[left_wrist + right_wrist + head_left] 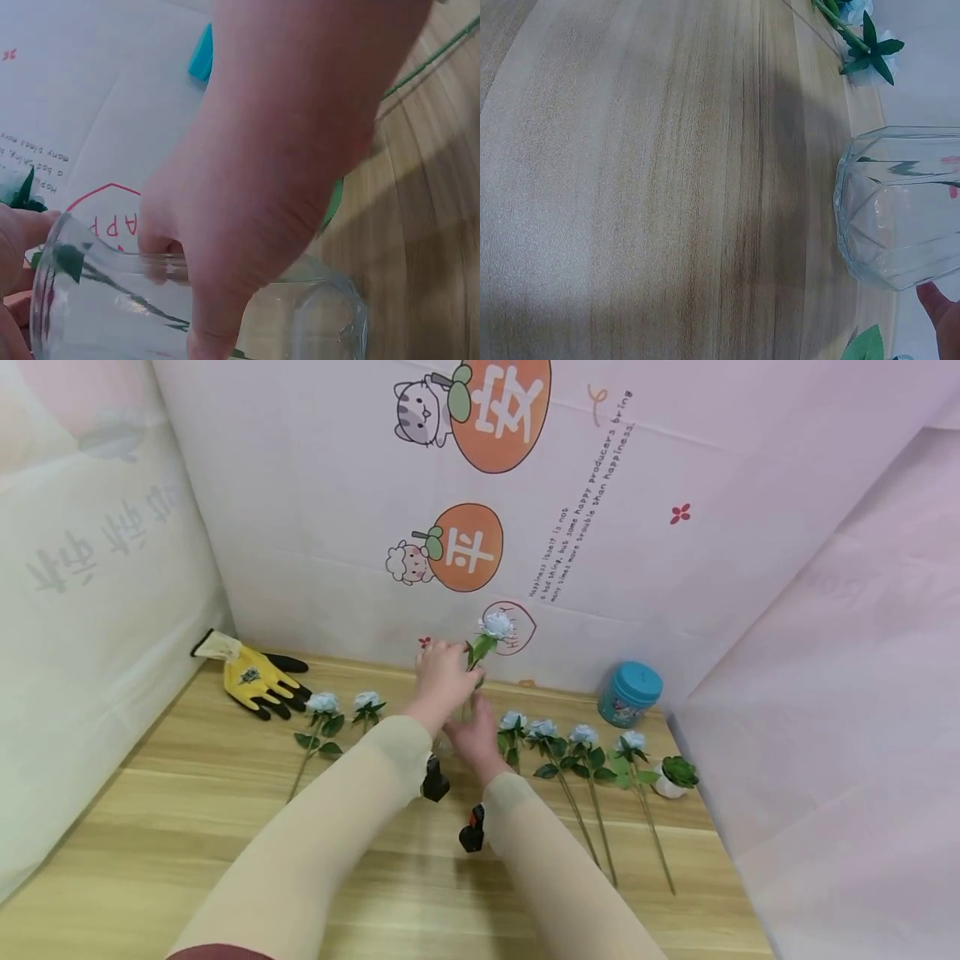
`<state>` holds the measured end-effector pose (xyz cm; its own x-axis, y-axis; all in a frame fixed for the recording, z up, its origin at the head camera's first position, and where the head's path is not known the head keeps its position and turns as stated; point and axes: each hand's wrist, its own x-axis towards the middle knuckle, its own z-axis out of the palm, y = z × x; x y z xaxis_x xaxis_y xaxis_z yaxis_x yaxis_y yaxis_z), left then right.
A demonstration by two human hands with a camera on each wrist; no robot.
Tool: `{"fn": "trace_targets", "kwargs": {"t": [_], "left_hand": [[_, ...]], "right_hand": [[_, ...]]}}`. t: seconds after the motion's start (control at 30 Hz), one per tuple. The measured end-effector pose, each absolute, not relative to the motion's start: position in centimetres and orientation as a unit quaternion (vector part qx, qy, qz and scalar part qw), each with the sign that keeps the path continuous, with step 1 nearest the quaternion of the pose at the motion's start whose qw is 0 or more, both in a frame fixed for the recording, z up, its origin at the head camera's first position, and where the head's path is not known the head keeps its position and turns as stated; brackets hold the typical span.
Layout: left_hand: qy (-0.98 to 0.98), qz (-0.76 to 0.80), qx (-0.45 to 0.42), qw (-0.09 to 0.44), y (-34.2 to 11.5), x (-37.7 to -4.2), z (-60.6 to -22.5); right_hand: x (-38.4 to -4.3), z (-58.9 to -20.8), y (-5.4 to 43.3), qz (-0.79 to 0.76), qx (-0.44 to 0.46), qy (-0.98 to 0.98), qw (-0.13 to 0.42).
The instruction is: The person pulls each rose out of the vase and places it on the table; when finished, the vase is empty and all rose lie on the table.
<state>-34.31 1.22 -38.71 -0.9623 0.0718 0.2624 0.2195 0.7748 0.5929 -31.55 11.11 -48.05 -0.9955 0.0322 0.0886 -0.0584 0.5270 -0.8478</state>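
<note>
My left hand [442, 681] holds a pale blue rose [496, 625] by its stem, just below the green leaves, bloom upward. In the left wrist view, the left fingers [15, 247] sit right at the mouth of a clear glass vase [322, 315], and the stem runs down inside it. My right hand [476, 739] grips the vase around its side, thumb and fingers on opposite faces. The vase's faceted base [847, 202] shows in the right wrist view. In the head view, hands and sleeves cover most of the vase.
Two blue roses [322, 703] lie on the wooden table [187, 843] at left, near a yellow-black work glove [251, 677]. Several more roses [583, 735] lie at right. Farther right stand a teal lidded tub [630, 693] and a small potted succulent [675, 775]. Printed cloth walls [337, 527] enclose the table.
</note>
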Motion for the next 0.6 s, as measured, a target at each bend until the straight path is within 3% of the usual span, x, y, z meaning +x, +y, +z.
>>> {"fn": "trace_targets", "kwargs": {"t": [0.17,0.4,0.6], "left_hand": [[-0.939,-0.31,-0.094,0.117,2.2,-35.0,-38.8],[-0.929,-0.314,-0.125,0.148,2.5,-33.4,-38.3],[-0.87,-0.383,-0.169,0.261,2.3,-31.4,-35.0]], "right_hand": [[-31.6,-48.1,11.4,0.486,0.032,-0.871,0.058],[-31.7,-48.4,11.6,0.485,0.086,-0.865,0.096],[-31.8,-48.6,11.6,0.482,0.098,-0.864,0.105]]}}
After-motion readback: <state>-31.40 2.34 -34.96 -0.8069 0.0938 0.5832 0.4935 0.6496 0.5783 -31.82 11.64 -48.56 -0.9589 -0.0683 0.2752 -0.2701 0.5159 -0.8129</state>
